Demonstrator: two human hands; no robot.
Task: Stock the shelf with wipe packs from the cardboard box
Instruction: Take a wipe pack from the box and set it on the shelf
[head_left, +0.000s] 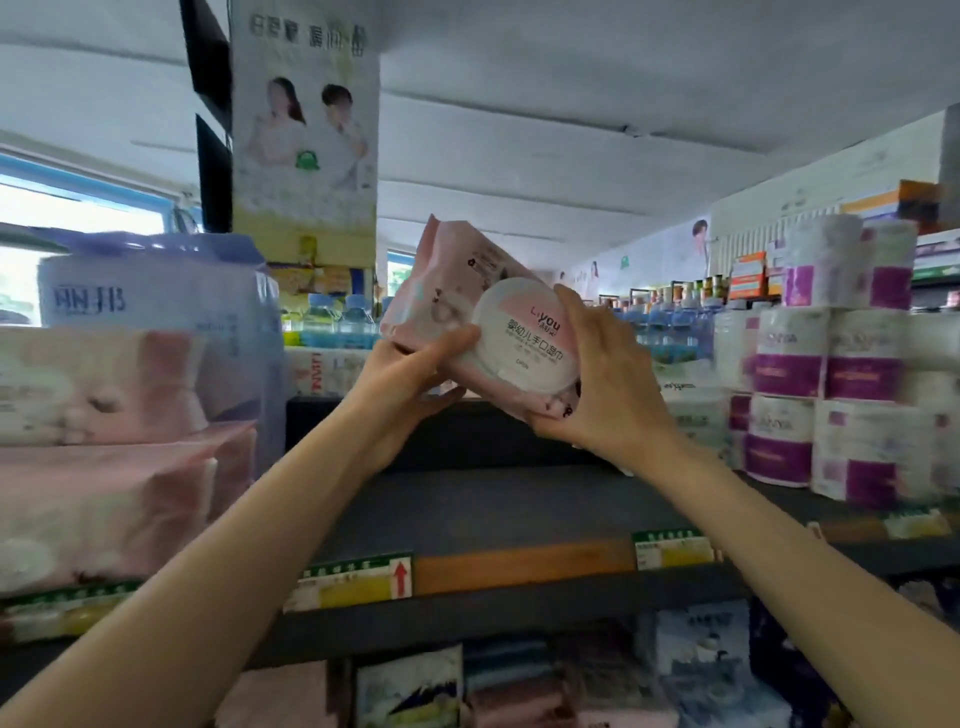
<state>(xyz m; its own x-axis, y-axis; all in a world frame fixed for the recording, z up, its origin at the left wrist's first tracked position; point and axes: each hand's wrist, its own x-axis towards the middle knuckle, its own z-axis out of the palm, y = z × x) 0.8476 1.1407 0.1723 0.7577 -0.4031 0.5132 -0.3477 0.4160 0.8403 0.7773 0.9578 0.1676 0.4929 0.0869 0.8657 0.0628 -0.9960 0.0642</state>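
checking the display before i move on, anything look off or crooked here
Nothing damaged or spilled. Only the pink wipe pack is tilted, held above the bare shelf between the left hand and right hand, not yet placed.

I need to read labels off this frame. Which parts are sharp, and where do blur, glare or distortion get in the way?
Head view: the pink wipe pack in both hands is sharpest, lid text readable; the stacked packs at left and toilet rolls at right smear; the window is blown out; wide-angle bending curves the shelf edge.
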